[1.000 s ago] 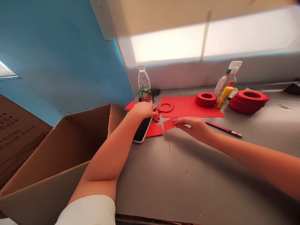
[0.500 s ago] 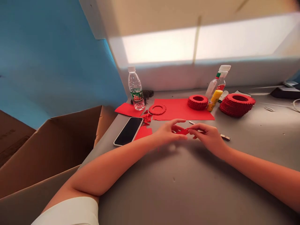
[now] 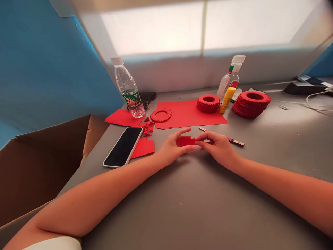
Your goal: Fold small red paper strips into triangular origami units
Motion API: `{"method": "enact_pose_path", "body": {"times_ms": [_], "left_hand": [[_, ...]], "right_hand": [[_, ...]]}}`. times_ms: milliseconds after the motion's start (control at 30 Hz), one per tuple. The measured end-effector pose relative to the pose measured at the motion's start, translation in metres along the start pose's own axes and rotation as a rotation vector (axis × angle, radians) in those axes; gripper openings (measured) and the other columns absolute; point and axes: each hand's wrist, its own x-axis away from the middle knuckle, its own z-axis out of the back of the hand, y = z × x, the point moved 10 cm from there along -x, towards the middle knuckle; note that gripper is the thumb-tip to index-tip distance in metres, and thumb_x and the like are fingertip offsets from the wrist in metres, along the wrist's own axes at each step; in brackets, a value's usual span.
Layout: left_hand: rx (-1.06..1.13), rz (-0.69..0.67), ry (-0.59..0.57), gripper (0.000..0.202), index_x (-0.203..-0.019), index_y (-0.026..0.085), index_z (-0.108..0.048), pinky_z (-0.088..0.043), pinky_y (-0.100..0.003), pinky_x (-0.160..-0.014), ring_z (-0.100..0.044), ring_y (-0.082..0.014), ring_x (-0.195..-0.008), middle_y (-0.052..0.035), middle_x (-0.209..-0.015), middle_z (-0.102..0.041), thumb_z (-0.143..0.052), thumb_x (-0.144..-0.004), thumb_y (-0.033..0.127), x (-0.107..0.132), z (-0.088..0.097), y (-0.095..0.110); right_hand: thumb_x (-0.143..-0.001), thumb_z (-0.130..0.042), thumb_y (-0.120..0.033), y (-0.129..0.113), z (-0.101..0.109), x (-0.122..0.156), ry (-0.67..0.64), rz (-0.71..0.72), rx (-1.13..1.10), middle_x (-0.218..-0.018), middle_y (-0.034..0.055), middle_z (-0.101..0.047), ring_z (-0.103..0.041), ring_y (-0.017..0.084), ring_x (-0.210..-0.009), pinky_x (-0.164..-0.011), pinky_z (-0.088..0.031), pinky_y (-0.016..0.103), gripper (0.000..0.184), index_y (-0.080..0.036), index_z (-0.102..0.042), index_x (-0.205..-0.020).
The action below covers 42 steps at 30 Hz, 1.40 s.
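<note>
Red paper piece (image 3: 185, 141), small and flat, sits pinched between both hands just above the grey tabletop (image 3: 197, 208), near its middle and at 6 o'clock from the large red paper sheet (image 3: 191, 113). The left hand's fingers (image 3: 182, 132) close on its left end, thumb below and forefinger stretched over the top, while the right hand's fingers (image 3: 201, 136) grip its right end, so both sets are narrow and holding the paper. The left hand (image 3: 171, 151) and right hand (image 3: 217, 147) nearly meet, with the bare forearms running back toward 7 and 4 o'clock. Just behind the right hand, at 2 o'clock, lies a dark red pencil (image 3: 235, 141). At 9 o'clock from the hands is a red paper offcut (image 3: 143, 147), partly under a white-edged black smartphone (image 3: 122, 146). A cluster of small folded red paper bits (image 3: 147, 127) lies at 10 o'clock, with a flat red paper ring (image 3: 161, 115) beyond it on the sheet's left edge. Farther toward 10 o'clock stands a clear plastic water bottle (image 3: 128, 88). At 1 o'clock a small thick red paper ring (image 3: 208, 103) rests on the sheet, touching a yellow glue stick (image 3: 225, 100) that leans by a clear white-capped glue bottle (image 3: 232, 74). A larger stacked red paper ring (image 3: 251, 103) lies at 2 o'clock. An open brown cardboard box (image 3: 39, 163) stands off the tabletop's edge at 9 o'clock.
</note>
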Motion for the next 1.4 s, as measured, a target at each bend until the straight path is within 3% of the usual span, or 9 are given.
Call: {"method": "enact_pose_path", "body": {"times_ms": [133, 233, 400, 833, 967, 1133, 1400], "left_hand": [[-0.025, 0.000, 0.017, 0.030, -0.096, 0.016, -0.064, -0.052, -0.029, -0.069, -0.063, -0.0161, -0.075, -0.0050, -0.086, -0.068, -0.065, -0.071, 0.032, 0.001, -0.001, -0.001], [-0.033, -0.063, 0.076, 0.025, -0.091, 0.016, -0.066, -0.053, -0.027, -0.065, -0.062, -0.0136, -0.068, -0.0034, -0.082, -0.068, -0.064, -0.072, 0.033, 0.003, 0.004, 0.007], [-0.045, -0.095, 0.079, 0.034, -0.100, 0.016, -0.064, -0.053, -0.030, -0.068, -0.062, -0.0147, -0.070, -0.0037, -0.081, -0.068, -0.066, -0.070, 0.031, 0.003, 0.006, 0.008], [0.072, -0.047, 0.034, 0.026, -0.092, 0.013, -0.066, -0.052, -0.029, -0.070, -0.062, -0.0138, -0.071, -0.0037, -0.077, -0.067, -0.066, -0.069, 0.027, 0.002, -0.001, 0.004], [0.072, -0.025, 0.051, 0.025, -0.090, 0.013, -0.067, -0.053, -0.028, -0.068, -0.063, -0.0142, -0.070, -0.0041, -0.078, -0.068, -0.066, -0.070, 0.027, 0.003, 0.001, 0.004], [0.077, -0.021, 0.063, 0.025, -0.089, 0.012, -0.067, -0.053, -0.026, -0.067, -0.063, -0.0130, -0.068, -0.0032, -0.075, -0.068, -0.067, -0.070, 0.026, 0.003, 0.002, 0.005], [0.075, 0.001, 0.053, 0.024, -0.090, 0.012, -0.067, -0.054, -0.026, -0.068, -0.063, -0.0125, -0.066, -0.0031, -0.075, -0.067, -0.066, -0.070, 0.026, 0.003, 0.002, 0.003]], "right_hand": [[-0.073, -0.062, -0.034, -0.001, -0.002, 0.002, 0.000, -0.001, -0.037, -0.079, 0.0014, -0.063, -0.060, 0.015, -0.069, -0.059, -0.053, 0.029, 0.020, -0.021, -0.059, -0.089], [-0.073, -0.063, -0.035, 0.007, -0.008, 0.000, -0.062, -0.088, -0.126, -0.081, 0.0025, -0.064, -0.061, 0.016, -0.070, -0.054, -0.053, 0.028, 0.035, -0.022, -0.055, -0.104], [-0.071, -0.063, -0.040, 0.014, -0.007, 0.000, -0.074, -0.152, -0.104, -0.074, 0.0025, -0.063, -0.057, 0.012, -0.063, -0.055, -0.050, 0.025, 0.025, -0.016, -0.065, -0.078], [-0.072, -0.061, -0.045, 0.008, 0.004, 0.006, 0.018, -0.137, 0.063, -0.058, -0.0015, -0.057, -0.050, 0.009, -0.051, -0.050, -0.041, 0.023, 0.029, -0.017, -0.058, -0.066], [-0.072, -0.060, -0.046, 0.011, 0.002, 0.005, -0.003, -0.163, 0.050, -0.055, -0.0020, -0.054, -0.049, 0.010, -0.050, -0.050, -0.040, 0.023, 0.031, -0.017, -0.056, -0.064], [-0.071, -0.061, -0.047, 0.011, -0.008, 0.005, -0.096, -0.190, -0.017, -0.065, 0.0006, -0.058, -0.052, 0.011, -0.056, -0.052, -0.044, 0.024, 0.031, -0.016, -0.061, -0.072], [-0.072, -0.060, -0.045, 0.012, -0.006, 0.005, -0.085, -0.166, 0.030, -0.057, -0.0008, -0.056, -0.050, 0.010, -0.054, -0.052, -0.038, 0.023, 0.030, -0.015, -0.058, -0.065]]}}
